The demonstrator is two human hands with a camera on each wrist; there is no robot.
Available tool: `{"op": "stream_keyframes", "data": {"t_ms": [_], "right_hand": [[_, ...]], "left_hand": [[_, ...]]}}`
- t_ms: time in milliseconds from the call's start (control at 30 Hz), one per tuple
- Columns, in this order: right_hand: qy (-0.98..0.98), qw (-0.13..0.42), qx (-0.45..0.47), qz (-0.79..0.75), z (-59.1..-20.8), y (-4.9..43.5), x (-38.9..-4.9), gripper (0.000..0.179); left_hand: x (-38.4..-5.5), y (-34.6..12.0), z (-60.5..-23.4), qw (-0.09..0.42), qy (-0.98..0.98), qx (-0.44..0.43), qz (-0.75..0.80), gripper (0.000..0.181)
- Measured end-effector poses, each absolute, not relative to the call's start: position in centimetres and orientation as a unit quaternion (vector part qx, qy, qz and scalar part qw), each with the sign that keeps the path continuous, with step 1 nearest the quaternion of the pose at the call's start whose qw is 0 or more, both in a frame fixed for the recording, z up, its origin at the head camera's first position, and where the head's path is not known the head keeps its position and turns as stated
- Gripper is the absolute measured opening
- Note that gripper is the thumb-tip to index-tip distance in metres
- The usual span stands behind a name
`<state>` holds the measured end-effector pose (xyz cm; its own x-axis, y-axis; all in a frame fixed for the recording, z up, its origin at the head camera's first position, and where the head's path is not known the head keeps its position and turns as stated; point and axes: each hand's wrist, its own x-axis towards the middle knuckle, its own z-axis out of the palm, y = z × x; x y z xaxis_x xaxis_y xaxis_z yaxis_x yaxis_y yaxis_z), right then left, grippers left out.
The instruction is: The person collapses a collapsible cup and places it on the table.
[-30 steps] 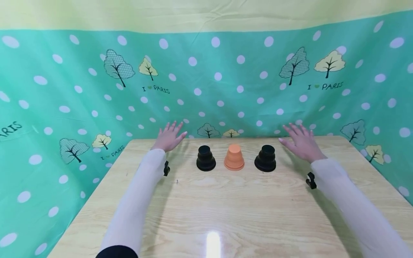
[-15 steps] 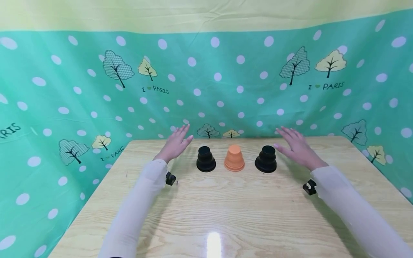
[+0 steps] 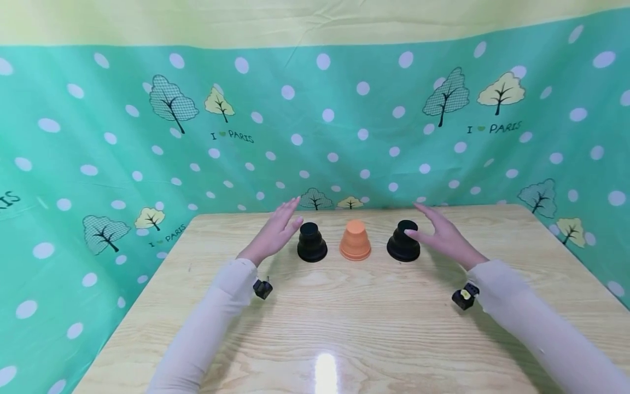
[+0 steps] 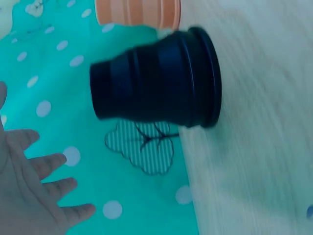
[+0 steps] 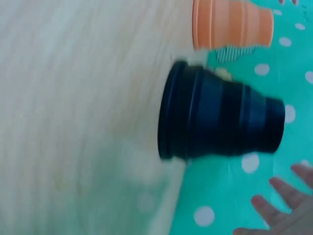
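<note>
Three stepped cups stand upside down in a row near the table's back edge: a black cup [image 3: 312, 244] at left, an orange cup [image 3: 355, 242] in the middle and another black cup [image 3: 402, 248] at right. Just left of the row is my left hand [image 3: 274, 232], its fingers extended; the left wrist view shows a gap between this hand [image 4: 29, 183] and the left black cup [image 4: 156, 81]. My right hand [image 3: 445, 235] has its thumb overlapping the right black cup in the head view. Spread fingers of that hand [image 5: 291, 208] appear apart from the cup [image 5: 220, 115] in the right wrist view.
The wooden table [image 3: 344, 306] carries the cups, with a bright light reflection near its front. Behind and beside it hangs a green dotted cloth [image 3: 275, 126] printed with trees. Each wrist wears a small black camera [image 3: 263, 288].
Both hands have moved inward from the outer sides toward the two black cups, turning so the palms face each other more. The cups have stayed in place.
</note>
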<state>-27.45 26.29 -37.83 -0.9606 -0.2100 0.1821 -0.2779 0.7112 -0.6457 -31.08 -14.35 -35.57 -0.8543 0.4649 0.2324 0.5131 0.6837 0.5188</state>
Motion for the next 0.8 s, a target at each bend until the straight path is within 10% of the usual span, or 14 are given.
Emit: {"op": "stream_keyframes", "data": {"t_ms": [800], "right_hand": [[-0.830, 0.063, 0.016, 0.554, -40.4, 23.9, -27.2, 0.060]], "left_hand": [[-26.1, -10.9, -37.5, 0.028, -0.868, -0.319, -0.380, 0.058]]}}
